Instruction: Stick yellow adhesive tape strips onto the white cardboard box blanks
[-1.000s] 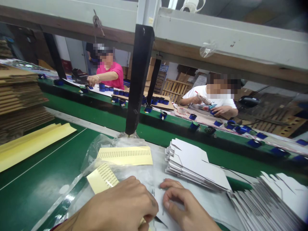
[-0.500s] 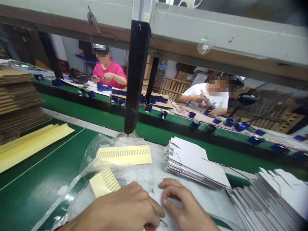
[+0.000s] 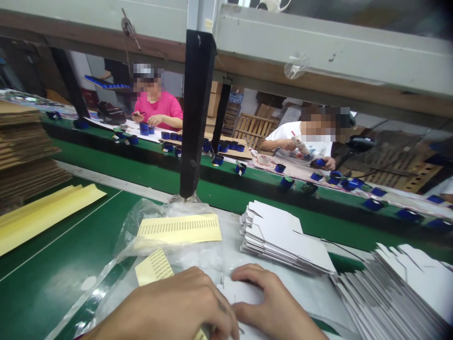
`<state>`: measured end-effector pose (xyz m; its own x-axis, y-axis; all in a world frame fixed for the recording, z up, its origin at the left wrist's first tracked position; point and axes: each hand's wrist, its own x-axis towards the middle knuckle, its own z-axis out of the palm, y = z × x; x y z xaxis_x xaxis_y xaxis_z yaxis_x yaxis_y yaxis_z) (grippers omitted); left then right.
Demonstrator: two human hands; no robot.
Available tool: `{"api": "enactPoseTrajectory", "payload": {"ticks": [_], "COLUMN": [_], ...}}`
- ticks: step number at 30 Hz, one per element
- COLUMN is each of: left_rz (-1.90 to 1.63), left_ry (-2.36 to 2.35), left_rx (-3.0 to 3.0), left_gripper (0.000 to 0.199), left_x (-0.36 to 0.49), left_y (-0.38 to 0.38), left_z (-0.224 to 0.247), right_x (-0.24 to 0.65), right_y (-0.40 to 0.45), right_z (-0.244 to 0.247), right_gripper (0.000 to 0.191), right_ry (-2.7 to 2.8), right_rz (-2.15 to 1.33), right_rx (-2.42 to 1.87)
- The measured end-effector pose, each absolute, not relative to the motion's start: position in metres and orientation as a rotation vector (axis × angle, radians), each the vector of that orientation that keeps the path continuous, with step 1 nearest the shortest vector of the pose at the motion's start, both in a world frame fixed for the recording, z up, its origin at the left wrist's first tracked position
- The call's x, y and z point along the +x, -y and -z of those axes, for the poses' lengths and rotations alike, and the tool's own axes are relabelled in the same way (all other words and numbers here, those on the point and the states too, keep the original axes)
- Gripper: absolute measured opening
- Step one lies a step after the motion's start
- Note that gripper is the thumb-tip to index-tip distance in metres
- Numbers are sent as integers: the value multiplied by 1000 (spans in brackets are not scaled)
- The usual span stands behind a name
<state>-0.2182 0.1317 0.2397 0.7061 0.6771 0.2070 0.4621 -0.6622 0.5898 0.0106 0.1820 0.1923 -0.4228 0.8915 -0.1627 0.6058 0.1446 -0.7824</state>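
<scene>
A flat white folded carton (image 3: 244, 292) lies on the plastic-covered bench in front of me, partly under both hands. My right hand (image 3: 272, 304) grips it at its right side, with the thumb and forefinger curved apart over its surface. My left hand (image 3: 184, 302) is curled, knuckles up, over the carton's left side. A small yellow sheet of printed labels (image 3: 154, 268) sticks out from under that hand, and a yellow bit also shows below it. The left fingertips are mostly hidden. Behind the hands a longer yellow label sheet (image 3: 180, 228) lies on the plastic.
Stacks of flat white cartons (image 3: 276, 222) stand behind and to the right (image 3: 392, 288). Yellow paper (image 3: 53, 212) and piled brown cardboard (image 3: 28, 151) are at left. Beyond a black post (image 3: 198, 113), a green conveyor (image 3: 152, 163) carries blue parts; two co-workers sit across it.
My right hand has shifted slightly, and more of the carton shows between its thumb and forefinger. Less of the small label sheet is visible. The co-worker at right has raised a blue part.
</scene>
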Motion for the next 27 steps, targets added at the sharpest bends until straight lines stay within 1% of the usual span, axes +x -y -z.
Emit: {"api": "enactPoseTrajectory", "payload": {"ticks": [2,5,10,13,15,18,20,23,25,27], "left_rz": [-677,-804,-825,-870,-837,-704,-671,-696,-713,-727], "left_ry": [-786,-921,-990,-982,-1030,-1058,-1015,-979,-1006,-1067], "left_rx": [2248,2090,2047,2045,1999,1925,1929,1984,2020,2056], "left_gripper": [21,19,14,14,13,8,5,7,11,15], "left_x": [-226,-235,-235,-233,-235,-241,-243,-243,-239,-233], "left_y": [-131,-131,-131,-132,-131,-131,-132,-135,-137,-136], "left_z": [-246,-250,-243,-244,-250,-260,-261,-250,-241,-233], "right_x": [9,6,5,10,14,16,18,35,65,111], "right_y": [-182,-181,-185,-186,-184,-177,-171,-164,-167,-176], "right_z": [-193,-193,-193,-193,-194,-199,-211,-243,-271,-301], "right_gripper": [35,26,17,17,17,11,6,14,15,21], "right_ry": [2109,2061,1946,1932,1899,1835,1812,1818,1801,1751], "right_rz": [-1139,-1138,-1062,-997,-930,-850,-792,-584,-361,-93], "right_rx": [-1447,-1436,-1367,-1332,-1327,-1311,-1240,-1141,-1214,-1409]}}
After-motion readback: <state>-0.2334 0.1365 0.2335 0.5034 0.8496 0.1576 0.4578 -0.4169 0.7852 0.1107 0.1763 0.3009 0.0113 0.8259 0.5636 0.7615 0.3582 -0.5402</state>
